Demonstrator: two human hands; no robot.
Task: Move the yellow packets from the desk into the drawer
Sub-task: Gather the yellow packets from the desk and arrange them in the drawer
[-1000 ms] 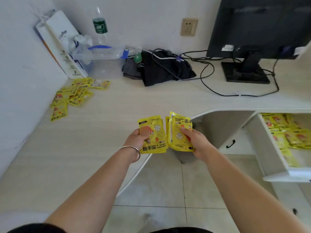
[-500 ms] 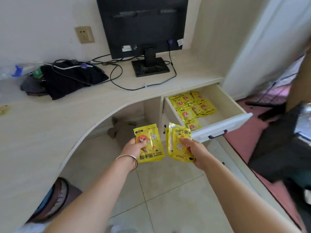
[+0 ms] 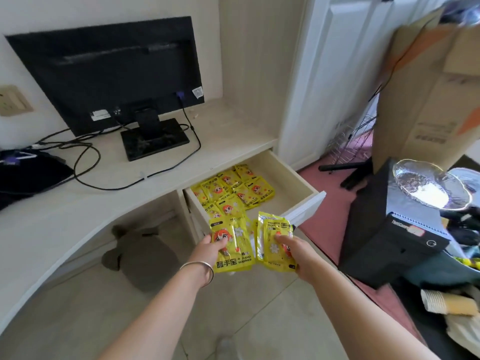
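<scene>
My left hand [image 3: 210,249] grips a small stack of yellow hand-warmer packets [image 3: 235,252] with a cartoon face on the front. My right hand [image 3: 298,252] holds a second bunch of yellow packets [image 3: 272,242], turned upside down. Both bunches hang in the air just in front of the open drawer [image 3: 298,175] under the desk. Inside the drawer lie several more yellow packets [image 3: 233,189], spread over its left half.
A black monitor [image 3: 117,71] with trailing cables stands on the desk [image 3: 78,203] behind the drawer. A black computer case [image 3: 384,242] with a glass dish [image 3: 428,188] on top and a cardboard box [image 3: 428,100] stand close on the right. A grey cushion [image 3: 140,258] lies under the desk.
My view has swung right from the desk corner to the open drawer. Both hands kept their packets and now sit right in front of the drawer.
</scene>
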